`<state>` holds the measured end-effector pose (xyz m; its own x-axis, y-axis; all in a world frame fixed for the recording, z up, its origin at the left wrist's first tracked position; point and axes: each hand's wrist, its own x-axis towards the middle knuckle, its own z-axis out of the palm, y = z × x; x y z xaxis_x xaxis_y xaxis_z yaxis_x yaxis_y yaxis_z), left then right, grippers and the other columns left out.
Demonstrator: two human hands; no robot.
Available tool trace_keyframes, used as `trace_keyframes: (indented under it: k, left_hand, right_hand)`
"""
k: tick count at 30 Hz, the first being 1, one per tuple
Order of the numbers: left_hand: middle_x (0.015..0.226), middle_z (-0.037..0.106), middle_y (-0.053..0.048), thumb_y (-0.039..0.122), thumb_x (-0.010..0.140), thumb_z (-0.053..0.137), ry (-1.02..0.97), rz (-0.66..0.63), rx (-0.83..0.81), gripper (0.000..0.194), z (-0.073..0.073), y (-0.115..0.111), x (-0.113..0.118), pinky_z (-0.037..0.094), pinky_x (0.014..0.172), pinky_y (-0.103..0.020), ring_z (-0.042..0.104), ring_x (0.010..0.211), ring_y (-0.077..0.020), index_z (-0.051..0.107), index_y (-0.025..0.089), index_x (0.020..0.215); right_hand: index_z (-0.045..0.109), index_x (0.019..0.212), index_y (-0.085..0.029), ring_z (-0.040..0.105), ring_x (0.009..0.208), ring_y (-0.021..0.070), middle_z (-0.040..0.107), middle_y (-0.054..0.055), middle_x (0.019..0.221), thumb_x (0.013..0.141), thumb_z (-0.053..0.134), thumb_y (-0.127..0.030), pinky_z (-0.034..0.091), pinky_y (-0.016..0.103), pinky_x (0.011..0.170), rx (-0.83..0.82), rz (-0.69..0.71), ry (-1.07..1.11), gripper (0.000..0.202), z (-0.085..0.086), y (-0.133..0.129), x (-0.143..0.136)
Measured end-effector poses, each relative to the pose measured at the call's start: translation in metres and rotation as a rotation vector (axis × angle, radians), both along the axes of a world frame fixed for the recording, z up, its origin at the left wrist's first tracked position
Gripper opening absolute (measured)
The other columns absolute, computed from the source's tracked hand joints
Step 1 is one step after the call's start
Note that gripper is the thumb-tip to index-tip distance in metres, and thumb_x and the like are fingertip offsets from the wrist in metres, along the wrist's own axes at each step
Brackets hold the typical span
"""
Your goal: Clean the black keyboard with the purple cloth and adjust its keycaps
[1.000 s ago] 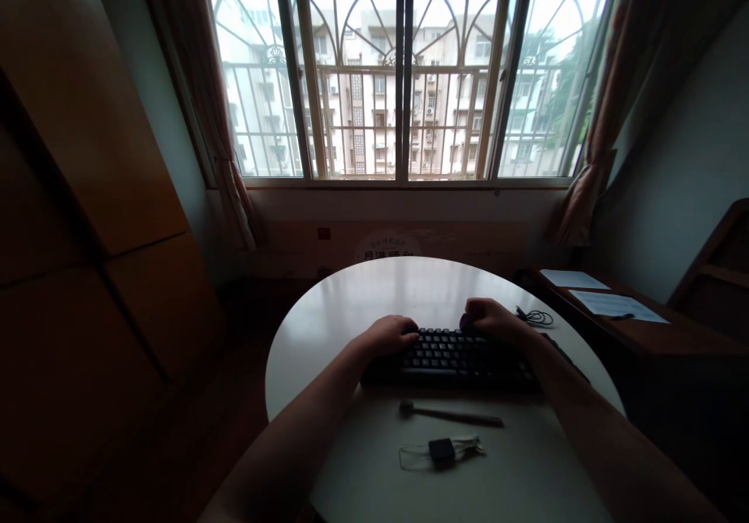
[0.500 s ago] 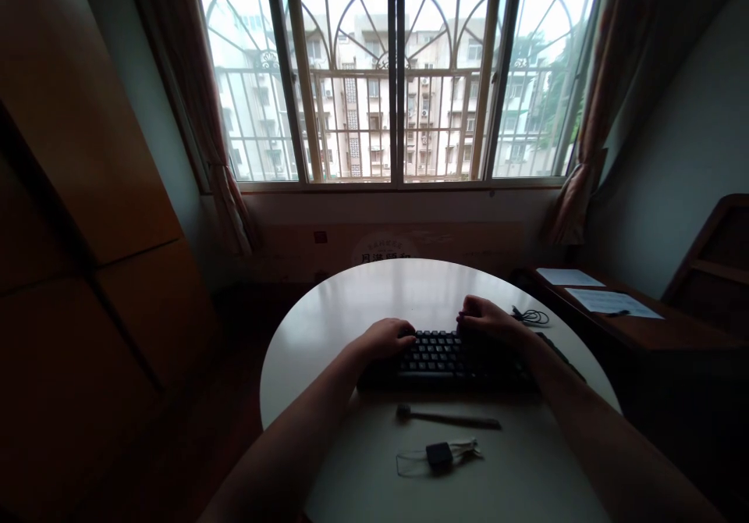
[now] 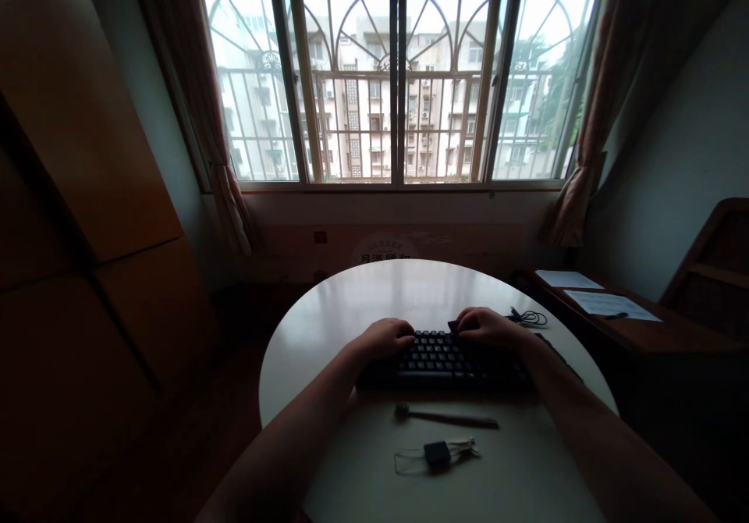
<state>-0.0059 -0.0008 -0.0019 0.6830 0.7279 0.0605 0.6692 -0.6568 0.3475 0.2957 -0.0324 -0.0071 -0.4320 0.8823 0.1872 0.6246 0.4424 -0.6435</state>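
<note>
A black keyboard (image 3: 436,363) lies on the round white table. My left hand (image 3: 386,338) is closed around its left end, thumb by the upper keys. Over the upper right part of the keys is my right hand (image 3: 483,326), fingers pinched. A small dark piece like a keycap (image 3: 452,325) shows at its fingertips, just above the keyboard's back edge. My right hand and forearm hide much of the keyboard's right side. In front of the keyboard lie a toothbrush-like brush (image 3: 448,417) and a wire keycap puller (image 3: 437,453) with a dark body.
A coiled black cable (image 3: 530,318) lies at the right of the white table (image 3: 328,312). Beyond it, a low brown table (image 3: 672,332) carries sheets of paper (image 3: 612,304) and a dark pen-like thing. A barred window is ahead, a wooden cabinet (image 3: 134,234) on the left.
My right hand has come down from a raised, curled pose to the keyboard's top edge, and the small dark piece now shows at its fingertips. My left hand stays put.
</note>
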Motion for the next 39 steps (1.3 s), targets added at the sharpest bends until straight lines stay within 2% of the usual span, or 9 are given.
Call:
trace_keyframes:
  k: [3, 6, 9, 12, 16, 22, 30, 35, 39]
  left_hand:
    - [0.114, 0.068, -0.002, 0.045, 0.088, 0.052, -0.004, -0.007, 0.009, 0.034, -0.002, 0.001, 0.0, 0.047, 0.086, -0.031, 0.061, 0.102, -0.0235, 0.066, 0.027, 0.113]
    - [0.115, 0.067, -0.003, 0.046, 0.088, 0.051, -0.003, -0.006, 0.01, 0.035, -0.002, 0.002, -0.001, 0.047, 0.086, -0.031, 0.061, 0.102, -0.0235, 0.066, 0.027, 0.114]
    - [0.115, 0.067, -0.003, 0.047, 0.088, 0.051, 0.004, -0.002, 0.003, 0.036, -0.001, 0.002, -0.001, 0.047, 0.086, -0.031, 0.061, 0.103, -0.0238, 0.066, 0.027, 0.114]
    - [0.116, 0.067, -0.003, 0.047, 0.088, 0.051, 0.013, 0.005, -0.001, 0.036, 0.0, 0.0, -0.001, 0.047, 0.086, -0.031, 0.061, 0.103, -0.0239, 0.066, 0.028, 0.115]
    - [0.116, 0.067, -0.003, 0.046, 0.088, 0.051, 0.016, 0.009, 0.005, 0.036, 0.003, -0.003, 0.0, 0.047, 0.085, -0.03, 0.06, 0.104, -0.0238, 0.066, 0.027, 0.115]
    - [0.115, 0.067, -0.003, 0.046, 0.089, 0.051, 0.019, 0.006, 0.005, 0.035, 0.003, -0.003, 0.0, 0.047, 0.084, -0.03, 0.061, 0.103, -0.0236, 0.066, 0.027, 0.114]
    - [0.114, 0.068, -0.003, 0.044, 0.089, 0.052, 0.016, -0.012, 0.024, 0.033, -0.001, 0.002, 0.0, 0.047, 0.086, -0.03, 0.061, 0.103, -0.0229, 0.066, 0.027, 0.113]
    - [0.113, 0.068, -0.003, 0.043, 0.088, 0.052, 0.013, -0.013, 0.027, 0.033, -0.001, 0.002, 0.0, 0.047, 0.085, -0.03, 0.062, 0.102, -0.0229, 0.067, 0.027, 0.113]
    - [0.115, 0.067, -0.003, 0.044, 0.088, 0.052, 0.024, 0.005, 0.02, 0.033, 0.001, 0.001, 0.001, 0.046, 0.086, -0.03, 0.061, 0.103, -0.0233, 0.066, 0.027, 0.113]
  right_hand:
    - [0.077, 0.088, -0.016, 0.065, 0.091, 0.0239, 0.07, 0.008, 0.097, 0.073, 0.069, -0.042, 0.05, 0.032, 0.084, 0.004, 0.018, 0.001, 0.03, 0.001, 0.001, 0.005]
    - [0.077, 0.093, -0.016, 0.066, 0.091, 0.025, 0.073, 0.007, 0.095, 0.074, 0.069, -0.042, 0.05, 0.032, 0.084, -0.003, -0.06, 0.025, 0.033, 0.004, -0.001, 0.006]
    - [0.076, 0.095, -0.014, 0.067, 0.084, 0.0252, 0.074, 0.008, 0.089, 0.077, 0.065, -0.049, 0.051, 0.032, 0.077, -0.089, -0.112, 0.114, 0.041, 0.009, -0.005, 0.004]
    - [0.076, 0.099, -0.013, 0.067, 0.081, 0.0239, 0.075, 0.007, 0.088, 0.076, 0.067, -0.049, 0.051, 0.031, 0.073, -0.185, -0.053, 0.171, 0.044, 0.011, -0.009, -0.003]
    - [0.077, 0.097, -0.016, 0.067, 0.087, 0.0236, 0.075, 0.006, 0.094, 0.073, 0.068, -0.039, 0.051, 0.03, 0.08, -0.166, 0.041, 0.05, 0.034, 0.009, -0.009, -0.012]
    - [0.079, 0.091, -0.019, 0.067, 0.084, 0.0207, 0.073, 0.006, 0.096, 0.076, 0.064, -0.033, 0.049, 0.027, 0.079, 0.034, 0.019, -0.181, 0.025, 0.011, -0.011, -0.019]
    - [0.078, 0.097, -0.021, 0.068, 0.088, 0.0226, 0.076, 0.003, 0.096, 0.075, 0.063, -0.034, 0.049, 0.026, 0.078, -0.116, -0.048, -0.233, 0.029, 0.022, -0.02, -0.024]
    - [0.079, 0.09, -0.018, 0.069, 0.082, 0.0219, 0.077, 0.004, 0.089, 0.073, 0.064, -0.034, 0.049, 0.025, 0.07, -0.156, -0.141, -0.274, 0.028, 0.023, -0.019, -0.024]
    - [0.079, 0.091, -0.018, 0.069, 0.079, 0.0211, 0.077, 0.005, 0.089, 0.074, 0.062, -0.031, 0.049, 0.025, 0.069, -0.144, -0.142, -0.328, 0.027, 0.024, -0.02, -0.025]
